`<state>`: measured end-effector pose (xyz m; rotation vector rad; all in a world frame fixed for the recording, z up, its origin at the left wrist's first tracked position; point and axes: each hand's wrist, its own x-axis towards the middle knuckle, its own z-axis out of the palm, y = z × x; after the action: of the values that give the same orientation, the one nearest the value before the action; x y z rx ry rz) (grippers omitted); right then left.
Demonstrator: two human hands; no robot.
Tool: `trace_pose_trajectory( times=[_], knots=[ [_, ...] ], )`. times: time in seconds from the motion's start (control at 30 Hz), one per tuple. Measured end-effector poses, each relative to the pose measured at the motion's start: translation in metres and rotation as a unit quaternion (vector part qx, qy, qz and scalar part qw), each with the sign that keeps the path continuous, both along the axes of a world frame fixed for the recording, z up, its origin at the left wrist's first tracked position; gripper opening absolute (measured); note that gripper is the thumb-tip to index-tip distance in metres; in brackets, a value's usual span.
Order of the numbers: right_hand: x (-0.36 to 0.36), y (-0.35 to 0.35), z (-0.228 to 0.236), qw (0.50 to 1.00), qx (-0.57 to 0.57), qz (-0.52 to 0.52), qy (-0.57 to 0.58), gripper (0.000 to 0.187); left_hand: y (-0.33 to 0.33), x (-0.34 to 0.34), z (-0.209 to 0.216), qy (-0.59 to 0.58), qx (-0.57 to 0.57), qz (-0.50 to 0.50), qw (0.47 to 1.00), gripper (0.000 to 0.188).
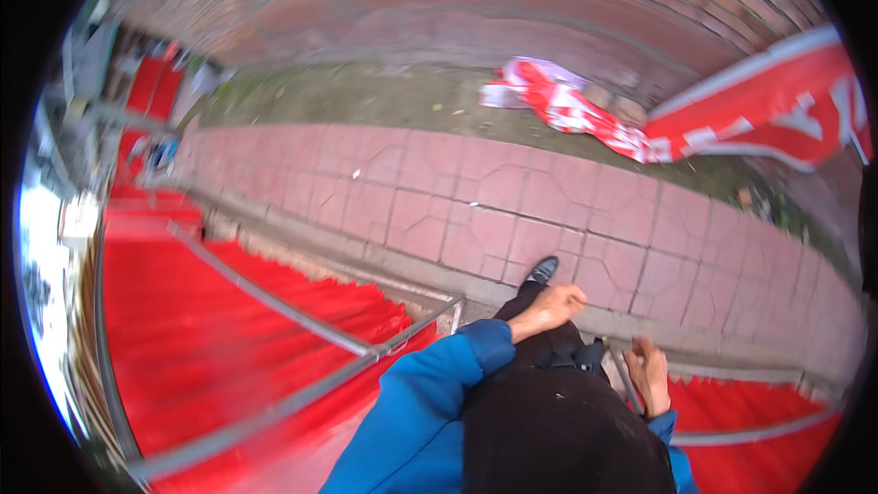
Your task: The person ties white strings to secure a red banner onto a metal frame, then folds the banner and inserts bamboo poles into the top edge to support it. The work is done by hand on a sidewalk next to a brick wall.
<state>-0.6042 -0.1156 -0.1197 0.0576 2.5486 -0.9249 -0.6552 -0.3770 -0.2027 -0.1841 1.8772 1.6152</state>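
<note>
My left hand [552, 309] hangs in front of my dark trousers, its fingers curled in loosely, and I see nothing in it. Below it a dark shoe [543, 270] stands at the edge of the pink paving. Held lower and to the right, my right hand [649, 375] is slightly blurred, with its fingers bent inward and nothing visible in them. A thin metal bar [626, 381] runs just left of this hand; whether they touch, I cannot tell. Blue sleeves cover both my arms.
Grey metal frames [320, 334] with red sheeting [229, 329] stand at left; more red sheeting [750, 402] lies at right. Pink paving [430, 192] runs across, beside a brick wall [412, 9]. A crumpled red-and-white banner [750, 110] lies along the wall.
</note>
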Motion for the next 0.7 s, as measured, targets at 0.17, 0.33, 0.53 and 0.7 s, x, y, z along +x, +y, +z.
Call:
trace_pose_trajectory(
  times=[0.17, 0.33, 0.53, 0.7],
  knots=[
    [-0.029, -0.014, 0.038, 0.997, 0.055, -0.046, 0.035, 0.036, -0.01, -0.05, 0.02, -0.076, 0.097, 0.002, 0.992, 0.022],
    [-0.037, -0.004, 0.06, 0.989, 0.062, -0.128, -0.045, 0.037, 0.016, -0.086, 0.051, -0.123, 0.052, -0.114, 0.985, 0.024],
    [-0.046, 0.047, 0.057, 0.977, 0.064, -0.195, -0.054, 0.04, 0.077, -0.129, 0.064, -0.106, 0.024, -0.195, 0.975, 0.023],
    [-0.029, 0.085, 0.056, 0.952, 0.062, -0.298, -0.002, 0.037, 0.144, -0.156, 0.065, -0.087, 0.025, -0.272, 0.958, 0.021]
  ],
)
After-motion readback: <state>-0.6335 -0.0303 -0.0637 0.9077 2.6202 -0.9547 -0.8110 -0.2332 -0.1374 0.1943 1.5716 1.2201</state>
